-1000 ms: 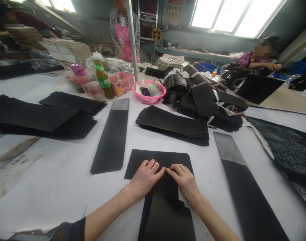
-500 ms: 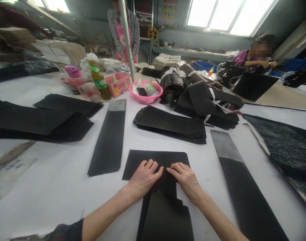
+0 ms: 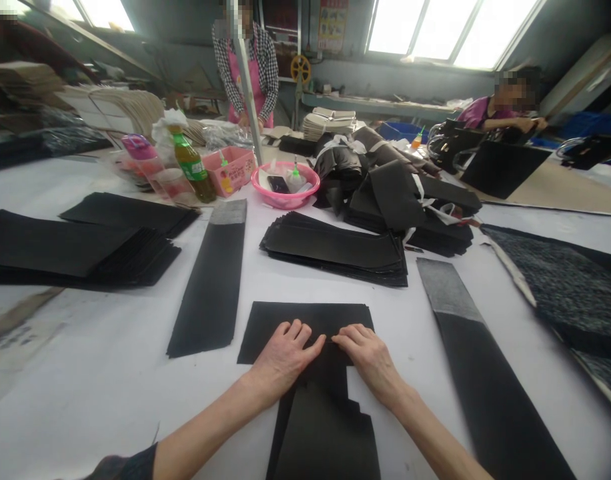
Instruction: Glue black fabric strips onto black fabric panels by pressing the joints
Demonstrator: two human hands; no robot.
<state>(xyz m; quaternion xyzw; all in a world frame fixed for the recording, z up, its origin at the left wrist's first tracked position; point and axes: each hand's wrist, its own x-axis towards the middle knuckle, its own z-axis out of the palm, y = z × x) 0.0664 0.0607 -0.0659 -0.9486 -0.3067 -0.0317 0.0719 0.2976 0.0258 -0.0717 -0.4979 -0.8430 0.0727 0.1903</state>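
A wide black sheet (image 3: 305, 312) lies crosswise on the white table in front of me. A black strip (image 3: 330, 433) runs from its near edge toward me, with stepped edges and another layer beneath. My left hand (image 3: 285, 353) rests where the two pieces overlap, fingers curled, thumb pointing inward. Opposite it, my right hand (image 3: 370, 357) has its thumb and fingers pressed together at the strip's far edge. Both hands appear to grip that edge, their tips a small gap apart. The fingertips partly hide the join.
Pale-ended black strips lie left (image 3: 210, 280) and right (image 3: 480, 360). Beyond are a stack of black pieces (image 3: 335, 247), a pink basin (image 3: 285, 198), a green-labelled bottle (image 3: 193, 167) and a pink box (image 3: 230, 172). More black sheets (image 3: 60, 247) lie left. Two co-workers are farther back.
The view has shifted slightly, so most things sit a little farther left. My hands stay at the same edge of the strip, fingertips barely moved.
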